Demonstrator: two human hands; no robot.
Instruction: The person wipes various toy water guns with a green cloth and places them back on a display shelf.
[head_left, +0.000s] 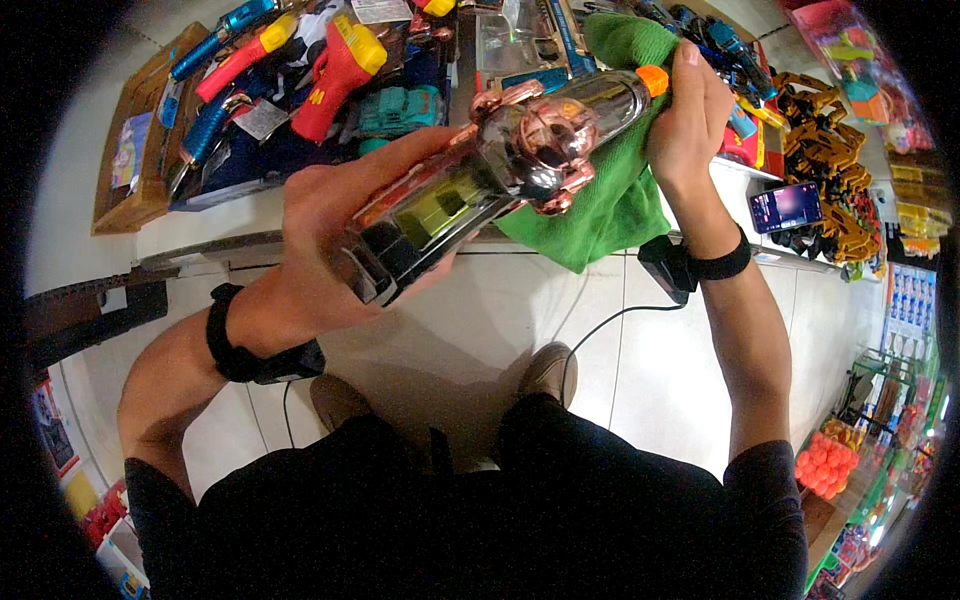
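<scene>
My left hand grips the rear part of a toy gun at the left. The toy has a see-through plastic body, shiny copper-coloured rounded parts in the middle and an orange tip. Yellow and black parts show through its casing. It slants up to the right, above the shelf's front edge. In my right hand is a green cloth, held close to the orange tip. The cloth hangs down behind and beneath the barrel. Whether it touches the barrel I cannot tell.
On the white shelf lie red and yellow toys, a teal toy vehicle and a wooden crate. At right are a lit phone and several gold-coloured toys. A cable hangs from my right wrist strap.
</scene>
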